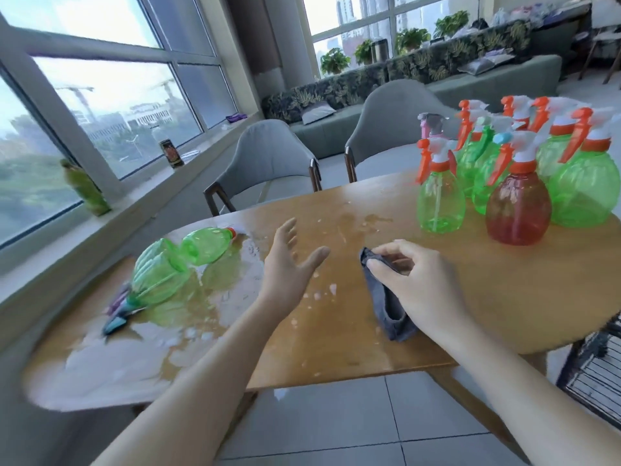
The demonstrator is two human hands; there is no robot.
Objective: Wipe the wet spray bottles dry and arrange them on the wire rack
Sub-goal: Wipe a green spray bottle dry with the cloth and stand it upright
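Observation:
Two green spray bottles lie on their sides at the left of the wooden table (336, 331): a ribbed one (158, 274) with a blue-and-purple trigger, and a smooth one (206, 245) with an orange cap, both among puddles of water. My left hand (289, 264) hovers over the table with straight spread fingers, holding nothing, to the right of those bottles. My right hand (413, 280) pinches a dark grey cloth (386, 301) that hangs down onto the table. At the table's right stand several upright bottles, among them a green one (440, 196) and a red one (517, 210).
A black wire rack (594, 368) stands low beside the table's right edge. Two grey chairs (268, 166) stand behind the table. A green bottle (85, 188) and a dark can (171, 153) sit on the window sill at left. Tiled floor lies below.

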